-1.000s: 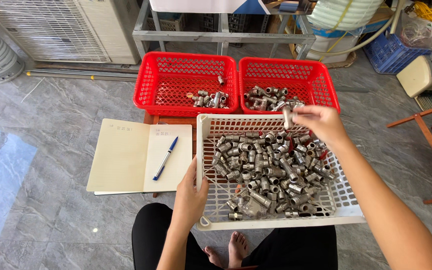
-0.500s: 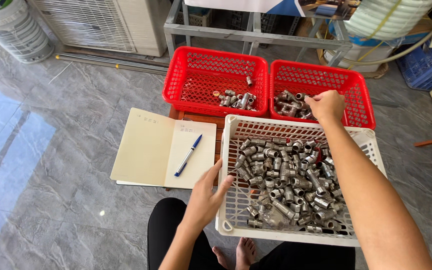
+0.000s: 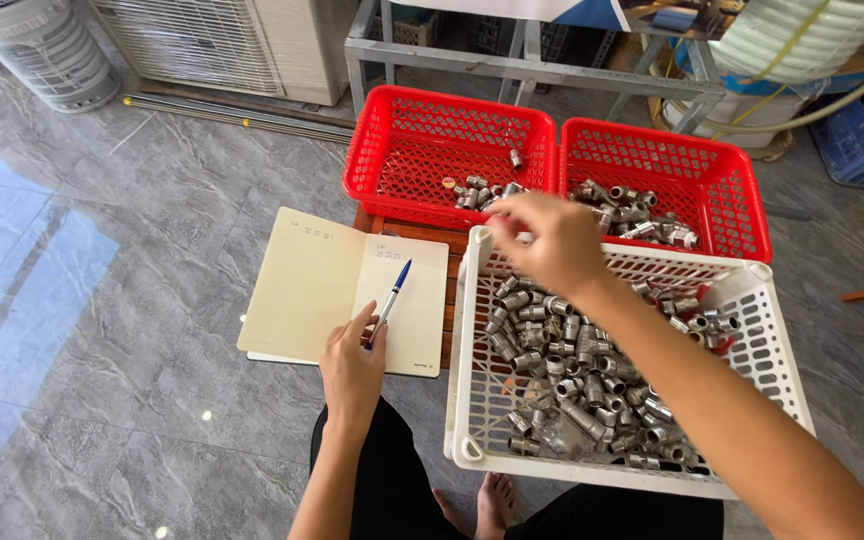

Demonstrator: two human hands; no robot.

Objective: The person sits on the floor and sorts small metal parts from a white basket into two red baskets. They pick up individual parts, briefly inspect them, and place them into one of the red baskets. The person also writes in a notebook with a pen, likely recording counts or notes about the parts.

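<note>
over the far rim of the white crate (image 3: 767,330), the right hand (image 3: 550,240) hovers with fingers curled, blurred, so whether it grips a fitting cannot be told. the crate holds a heap of metal fittings (image 3: 572,360), with smaller lots in the two red baskets (image 3: 407,130) beyond. the left hand (image 3: 352,365) lies open on the notebook (image 3: 312,280), fingertips touching the blue pen (image 3: 390,300).

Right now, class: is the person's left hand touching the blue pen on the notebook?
Touching. The head view shows the left hand with fingertips on the blue pen, atop the open notebook.
</note>
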